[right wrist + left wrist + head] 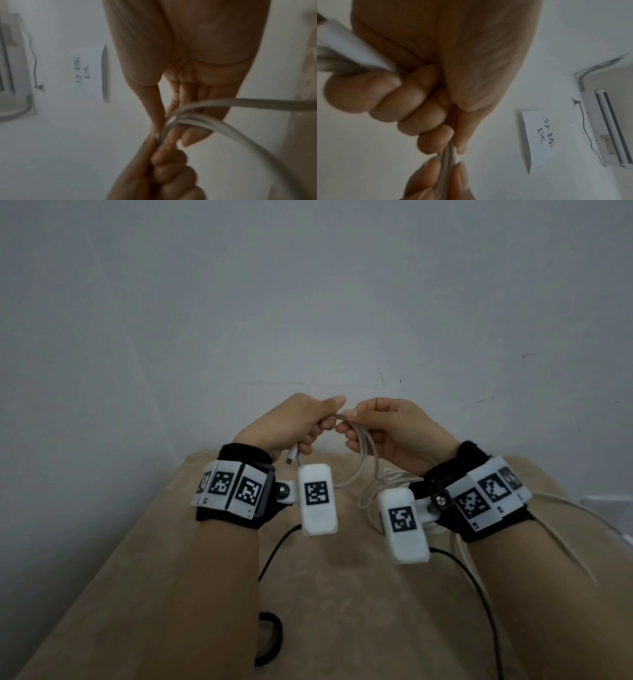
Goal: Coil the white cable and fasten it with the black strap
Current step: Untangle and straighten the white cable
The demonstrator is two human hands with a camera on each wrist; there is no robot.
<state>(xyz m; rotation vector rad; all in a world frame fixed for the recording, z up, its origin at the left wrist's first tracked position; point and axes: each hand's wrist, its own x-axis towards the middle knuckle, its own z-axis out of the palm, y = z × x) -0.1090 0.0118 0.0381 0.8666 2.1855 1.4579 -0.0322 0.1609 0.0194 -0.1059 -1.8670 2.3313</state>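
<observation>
Both hands are raised above the beige table (342, 594) and meet on the white cable (367, 453). My left hand (330, 414) grips the gathered strands in a fist, with the USB plug (293, 456) sticking out below it. My right hand (347, 422) pinches the same strands right beside it. Loops hang down between the wrists. In the left wrist view the curled fingers (412, 112) close round the cable (448, 152). In the right wrist view thumb and fingers (171, 136) pinch the loops (223, 125). The black strap (270, 638) lies on the table, near the front, untouched.
More white cable (582, 508) trails off to the right past my right forearm. Thin black wires (479, 594) run from the wrist cameras across the table. A plain wall stands close behind the table; a paper sign (537, 135) hangs on it.
</observation>
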